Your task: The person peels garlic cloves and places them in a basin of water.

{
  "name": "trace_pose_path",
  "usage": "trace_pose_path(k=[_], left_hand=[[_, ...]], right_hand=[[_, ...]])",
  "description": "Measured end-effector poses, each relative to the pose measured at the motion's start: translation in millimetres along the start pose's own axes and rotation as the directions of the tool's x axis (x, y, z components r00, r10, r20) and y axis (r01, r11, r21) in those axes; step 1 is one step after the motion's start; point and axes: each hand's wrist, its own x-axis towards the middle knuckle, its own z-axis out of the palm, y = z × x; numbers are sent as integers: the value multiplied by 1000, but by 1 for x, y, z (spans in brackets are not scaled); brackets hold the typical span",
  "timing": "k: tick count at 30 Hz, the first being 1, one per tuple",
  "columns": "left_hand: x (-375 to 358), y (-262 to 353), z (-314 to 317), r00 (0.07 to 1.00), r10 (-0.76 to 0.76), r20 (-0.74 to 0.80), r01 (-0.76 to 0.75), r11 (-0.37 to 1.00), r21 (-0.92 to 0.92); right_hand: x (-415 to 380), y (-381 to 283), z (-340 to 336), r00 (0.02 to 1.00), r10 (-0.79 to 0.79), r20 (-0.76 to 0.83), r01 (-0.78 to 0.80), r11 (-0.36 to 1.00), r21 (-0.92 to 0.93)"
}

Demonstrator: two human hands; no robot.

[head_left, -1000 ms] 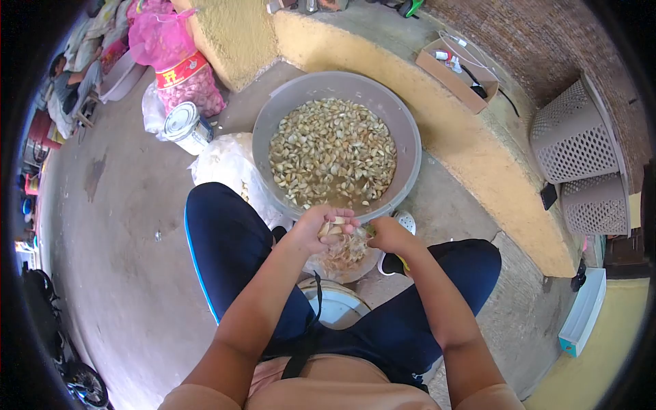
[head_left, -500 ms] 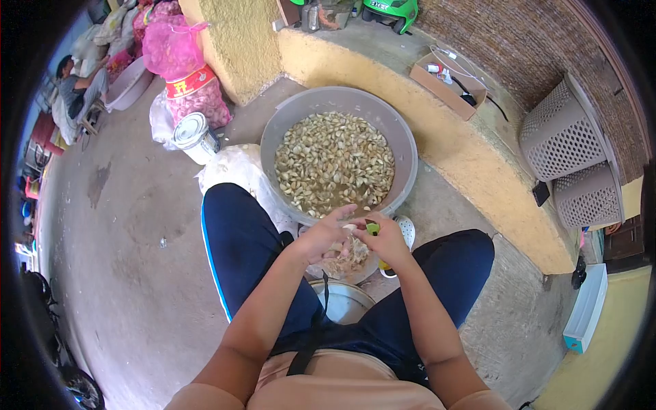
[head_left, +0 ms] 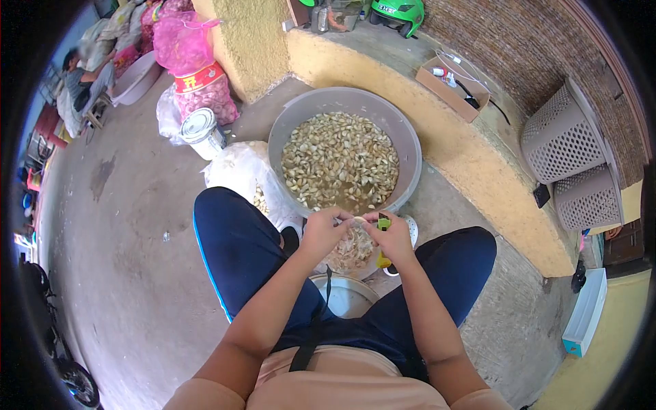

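My left hand (head_left: 326,234) is closed, its thumb and fingertips pinching a pale garlic clove (head_left: 359,220) between the two hands. In my right hand (head_left: 394,239) is a small green tool (head_left: 384,223); its blade, if any, cannot be made out. The right fingertips meet the clove too. Below both hands sits a bowl of papery garlic skins (head_left: 350,251). Just beyond stands a big grey tub (head_left: 408,137) with many garlic cloves (head_left: 342,154) in murky water. Left of it, a white plastic bag (head_left: 236,171) has some pale cloves (head_left: 260,199) at its side.
A lidded white bucket (head_left: 203,137) and pink mesh sacks of garlic (head_left: 208,96) stand at upper left. Another person (head_left: 85,78) sits by a basin (head_left: 137,78). A low yellow wall (head_left: 471,167) bears a cardboard box (head_left: 447,92). Perforated baskets (head_left: 564,140) lean at right.
My left hand's fingers, spread half a second ago, have closed in on the clove. Both hands have come together over the skins. The view has shifted slightly.
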Motion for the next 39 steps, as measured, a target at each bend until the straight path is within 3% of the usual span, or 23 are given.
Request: trace_pose_path(k=[5, 8, 11, 15, 17, 18, 20, 23, 26, 27, 29, 32, 36, 39], left_hand=[[-4, 10, -10, 987, -76, 142, 63, 994, 90], [-8, 14, -8, 991, -107, 77, 98, 989, 113], [-9, 7, -3, 993, 91, -77, -68, 964, 258], [-9, 3, -6, 993, 114, -34, -99, 948, 302], [-10, 3, -8, 995, 96, 40, -104, 949, 298], [-11, 3, -9, 995, 78, 57, -91, 954, 287], [-12, 5, -9, 995, 40, 91, -63, 962, 265], [-12, -3, -8, 990, 80, 117, -104, 971, 216], [-15, 2, -8, 974, 55, 220, -64, 997, 35], [-15, 5, -9, 968, -1, 251, 14, 999, -48], [-13, 12, -9, 941, -100, 325, 173, 963, -205], [-10, 5, -3, 935, -85, 343, 215, 907, -363], [-8, 0, 2, 949, -88, 301, 173, 947, -270], [-7, 1, 2, 960, -98, 263, 151, 970, -189]], right_hand=[[-1, -3, -1, 994, 83, 72, -82, 996, -19], [-3, -3, 3, 992, 48, 119, -42, 998, -50], [-8, -1, 13, 993, 25, 112, -19, 998, -55], [-10, 3, 15, 990, -83, 118, 95, 991, -99], [-12, -4, 10, 983, 46, 176, -38, 998, -46], [-13, -8, 8, 972, 108, 207, -106, 994, -23], [-11, -4, 4, 962, 101, 256, -95, 995, -38], [-7, 6, -4, 930, 150, 335, -145, 989, -43], [-6, 3, -12, 895, 168, 412, -194, 981, 23], [-6, 0, -14, 885, 162, 435, -206, 977, 56], [-6, -4, -16, 902, 143, 408, -233, 956, 178], [-4, 3, -12, 937, 173, 302, -264, 920, 290], [-2, 7, -5, 933, 260, 248, -332, 889, 316], [-4, 0, -2, 941, 217, 258, -274, 939, 210]])
